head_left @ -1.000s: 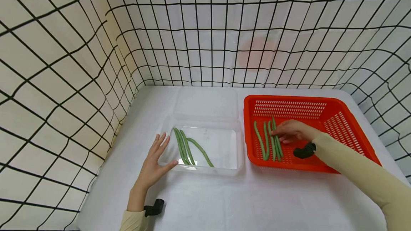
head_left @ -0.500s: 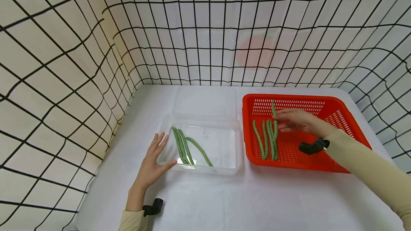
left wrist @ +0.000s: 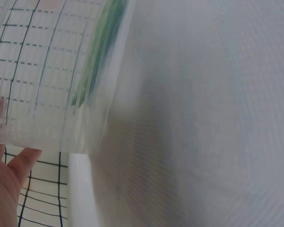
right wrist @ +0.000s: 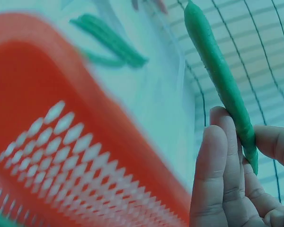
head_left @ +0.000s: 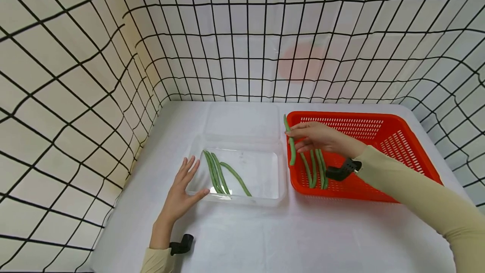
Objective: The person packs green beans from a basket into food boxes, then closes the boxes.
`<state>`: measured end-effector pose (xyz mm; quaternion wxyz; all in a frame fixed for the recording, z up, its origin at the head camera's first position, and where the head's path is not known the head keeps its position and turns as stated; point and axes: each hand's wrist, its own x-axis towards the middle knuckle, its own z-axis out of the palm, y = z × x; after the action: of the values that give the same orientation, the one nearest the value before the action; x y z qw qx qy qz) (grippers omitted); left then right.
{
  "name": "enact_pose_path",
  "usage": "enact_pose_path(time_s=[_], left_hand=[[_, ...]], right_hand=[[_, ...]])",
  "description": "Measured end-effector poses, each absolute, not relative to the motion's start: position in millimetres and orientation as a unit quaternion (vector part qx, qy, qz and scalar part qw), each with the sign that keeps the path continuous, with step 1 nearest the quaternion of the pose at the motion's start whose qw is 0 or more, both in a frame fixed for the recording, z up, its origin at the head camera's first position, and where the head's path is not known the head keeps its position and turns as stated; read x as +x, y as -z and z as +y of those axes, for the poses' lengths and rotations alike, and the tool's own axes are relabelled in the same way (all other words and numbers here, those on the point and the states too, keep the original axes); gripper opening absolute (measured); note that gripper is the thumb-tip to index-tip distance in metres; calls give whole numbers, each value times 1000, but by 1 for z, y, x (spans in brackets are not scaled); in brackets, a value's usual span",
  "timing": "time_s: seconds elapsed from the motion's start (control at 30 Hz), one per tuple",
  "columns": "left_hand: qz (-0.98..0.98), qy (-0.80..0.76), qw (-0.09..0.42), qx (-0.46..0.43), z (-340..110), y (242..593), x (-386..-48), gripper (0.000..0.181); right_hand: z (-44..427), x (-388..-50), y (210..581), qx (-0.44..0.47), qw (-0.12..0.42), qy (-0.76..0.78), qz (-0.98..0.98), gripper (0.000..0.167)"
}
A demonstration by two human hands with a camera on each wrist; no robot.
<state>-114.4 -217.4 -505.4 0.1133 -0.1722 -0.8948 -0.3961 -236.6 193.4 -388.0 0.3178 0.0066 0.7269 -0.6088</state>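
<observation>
Right hand: My thumb and fingers on the right hand (head_left: 316,135) pinch one green bean (head_left: 292,151) nearer its far end, the longer part reaching back toward me.
Held bean: Aloft over the left rim of the red perforated basket (head_left: 356,196), on the side facing the clear container (head_left: 281,176).
Pinch: Firm but gentle should serve best, I judge; a bean this slim could swivel in a slack hold.
Basket: More beans (head_left: 313,169) lie side by side on its left part; good clearance over the rim would avoid a snag.
Container: Several beans (head_left: 217,174) lie close together on its left, another bean (head_left: 236,178) slanting apart; I think lowering, not dropping, suits the bare floor rightward.
Left hand: My left hand (head_left: 182,193) spreads its fingers around the near left corner, grasping nothing; whether they touch the wall, I cannot tell. Light steadying there should prevent sliding on the table (head_left: 242,231).
</observation>
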Motion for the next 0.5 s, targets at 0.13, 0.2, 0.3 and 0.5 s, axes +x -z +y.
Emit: enact_pose_path(time_s=[0.13, 0.2, 0.3, 0.5], left_hand=[[-894, 398, 114, -170, -218, 504, -114, 88], [-895, 396, 111, -170, -218, 504, -114, 88], [-897, 393, 107, -172, -218, 505, -114, 88], [-897, 391, 111, -173, -218, 505, -113, 88]], right_hand=[[159, -240, 386, -22, 332, 603, 725, 33], [142, -240, 388, -32, 344, 597, 724, 32], [121, -240, 393, -47, 364, 580, 727, 31], [92, -237, 408, -59, 396, 533, 746, 32]])
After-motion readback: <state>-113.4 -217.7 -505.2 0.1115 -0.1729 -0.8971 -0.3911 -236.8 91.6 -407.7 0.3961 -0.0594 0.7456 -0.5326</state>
